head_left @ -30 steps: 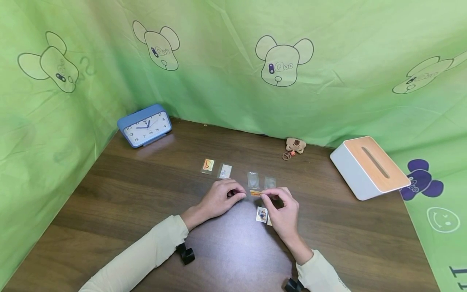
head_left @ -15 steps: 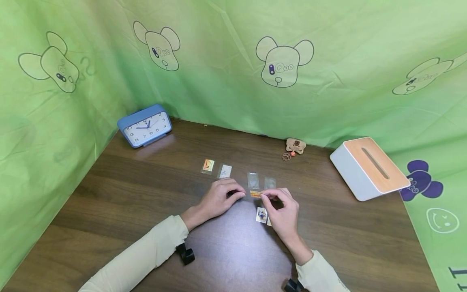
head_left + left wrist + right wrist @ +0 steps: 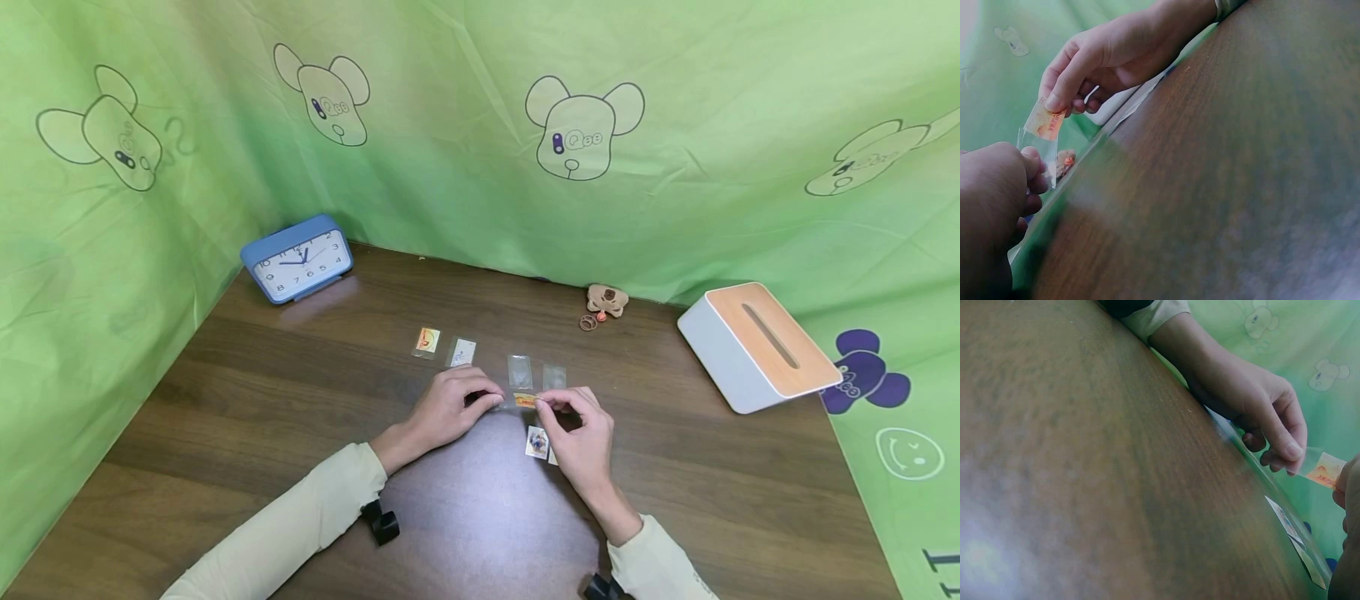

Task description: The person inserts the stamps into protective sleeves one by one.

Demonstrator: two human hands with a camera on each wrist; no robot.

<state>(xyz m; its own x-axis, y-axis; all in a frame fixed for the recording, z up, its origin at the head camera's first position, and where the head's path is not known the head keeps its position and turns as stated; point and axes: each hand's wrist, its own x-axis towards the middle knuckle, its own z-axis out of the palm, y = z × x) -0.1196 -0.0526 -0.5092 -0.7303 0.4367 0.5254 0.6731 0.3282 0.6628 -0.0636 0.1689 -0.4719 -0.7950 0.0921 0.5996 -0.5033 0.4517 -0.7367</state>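
Observation:
My left hand (image 3: 453, 406) pinches a clear plastic sleeve (image 3: 1047, 149) between thumb and fingers. Between finger and thumb, my right hand (image 3: 583, 433) holds a small orange-and-yellow printed card (image 3: 524, 400) by one end. In the left wrist view the card's other end overlaps the mouth of the sleeve, and the two hands face each other close together. Just below the right hand's fingers lies a white card with a dark figure (image 3: 537, 442), with another card (image 3: 553, 457) beside it, mostly hidden by that hand.
Two clear sleeves (image 3: 519, 372) lie beyond the hands. To their left are a sleeved orange card (image 3: 427, 340) and a sleeved white card (image 3: 462, 352). A blue clock (image 3: 300, 260), a brown bear-shaped keychain (image 3: 607, 301) and a tissue box (image 3: 757, 346) stand farther back on the wooden table (image 3: 225, 433).
The orange card has tilted a little and shows more of its printed face. Both hands have stayed almost in place.

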